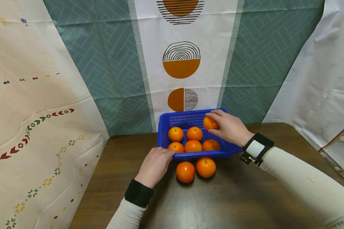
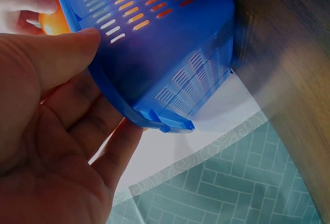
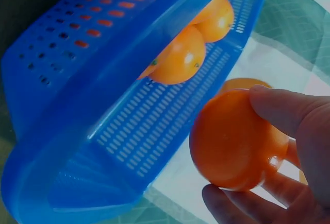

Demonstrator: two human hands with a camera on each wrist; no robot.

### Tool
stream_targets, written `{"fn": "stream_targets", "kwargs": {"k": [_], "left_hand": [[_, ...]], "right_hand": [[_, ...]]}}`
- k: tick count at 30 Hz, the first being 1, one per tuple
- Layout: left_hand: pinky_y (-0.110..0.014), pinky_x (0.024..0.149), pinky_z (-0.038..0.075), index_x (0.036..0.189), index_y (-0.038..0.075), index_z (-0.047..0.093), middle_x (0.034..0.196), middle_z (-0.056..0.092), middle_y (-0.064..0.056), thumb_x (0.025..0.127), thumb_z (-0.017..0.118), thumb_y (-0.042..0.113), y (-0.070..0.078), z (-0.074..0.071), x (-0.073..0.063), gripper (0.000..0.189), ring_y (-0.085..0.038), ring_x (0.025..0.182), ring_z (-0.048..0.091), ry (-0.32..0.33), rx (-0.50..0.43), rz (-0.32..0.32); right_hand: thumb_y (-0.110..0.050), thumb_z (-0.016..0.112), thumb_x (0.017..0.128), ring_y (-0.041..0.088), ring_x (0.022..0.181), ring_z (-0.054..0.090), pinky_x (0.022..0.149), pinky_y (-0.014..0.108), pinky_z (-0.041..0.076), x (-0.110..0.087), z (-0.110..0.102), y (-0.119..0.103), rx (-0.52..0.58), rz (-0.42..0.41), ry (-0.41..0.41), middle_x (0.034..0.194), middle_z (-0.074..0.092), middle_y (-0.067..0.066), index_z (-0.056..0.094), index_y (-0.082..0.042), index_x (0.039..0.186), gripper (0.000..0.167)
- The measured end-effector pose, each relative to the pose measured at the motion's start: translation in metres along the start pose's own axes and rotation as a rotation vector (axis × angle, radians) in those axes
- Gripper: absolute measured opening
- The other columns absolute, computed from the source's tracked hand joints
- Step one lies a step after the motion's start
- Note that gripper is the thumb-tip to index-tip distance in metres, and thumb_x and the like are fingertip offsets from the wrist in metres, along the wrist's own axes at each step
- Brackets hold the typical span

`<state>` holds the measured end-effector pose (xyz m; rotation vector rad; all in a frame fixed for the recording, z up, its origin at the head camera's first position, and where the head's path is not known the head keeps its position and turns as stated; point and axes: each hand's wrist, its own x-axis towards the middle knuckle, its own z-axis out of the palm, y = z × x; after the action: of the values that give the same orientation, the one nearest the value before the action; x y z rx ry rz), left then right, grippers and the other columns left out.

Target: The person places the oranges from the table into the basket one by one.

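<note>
A blue plastic basket (image 1: 164, 127) with slotted walls stands at the back of the table, several oranges (image 1: 193, 146) lying in it. My left hand (image 1: 155, 163) grips its front left rim, the thumb (image 2: 77, 46) on the outer side and the fingers over the edge. Over the basket's right side, my right hand (image 1: 230, 127) holds one orange (image 3: 237, 141) between thumb and fingers. In the head view this orange overlaps the basket's back right part. Two more oranges, a left one (image 1: 185, 172) and a right one (image 1: 206, 167), sit on the table just before the basket.
The brown wooden table (image 1: 235, 197) runs back to a hanging patterned cloth (image 1: 120, 70) right behind the basket. A cream embroidered cloth (image 1: 46, 143) borders the left side, and a pale cloth (image 1: 312, 86) hangs at the right.
</note>
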<state>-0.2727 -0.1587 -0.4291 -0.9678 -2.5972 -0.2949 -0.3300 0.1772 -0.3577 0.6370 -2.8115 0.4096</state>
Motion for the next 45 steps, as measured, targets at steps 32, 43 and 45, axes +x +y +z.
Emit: {"fn": "stream_targets", "kwargs": {"k": [32,43,45], "left_hand": [[-0.049,0.103,0.059,0.112,0.012,0.076,0.099,0.081,-0.002,0.097,0.087,0.011,0.0,-0.001,0.0,0.019,-0.025,0.095,0.073,-0.014,0.016,0.004],[-0.049,0.102,0.059,0.115,0.012,0.077,0.102,0.082,-0.002,0.097,0.087,0.011,-0.001,0.0,-0.001,0.02,-0.025,0.096,0.073,-0.011,0.019,0.009],[-0.048,0.102,0.059,0.116,0.012,0.077,0.103,0.082,-0.002,0.097,0.087,0.011,-0.001,0.0,-0.001,0.021,-0.025,0.096,0.073,-0.01,0.024,0.011]], "right_hand": [[-0.023,0.09,0.095,0.043,0.114,0.071,0.1,0.06,0.06,0.027,0.026,0.001,-0.149,0.037,-0.169,0.137,0.067,0.026,0.068,-0.001,0.146,0.059],[-0.027,0.089,0.096,0.042,0.11,0.072,0.098,0.056,0.062,0.033,0.032,-0.002,-0.18,0.04,-0.194,0.135,0.068,0.026,0.068,0.0,0.145,0.06],[-0.027,0.089,0.096,0.042,0.109,0.072,0.097,0.056,0.062,0.033,0.032,-0.002,-0.18,0.041,-0.195,0.134,0.068,0.026,0.068,0.0,0.144,0.059]]}}
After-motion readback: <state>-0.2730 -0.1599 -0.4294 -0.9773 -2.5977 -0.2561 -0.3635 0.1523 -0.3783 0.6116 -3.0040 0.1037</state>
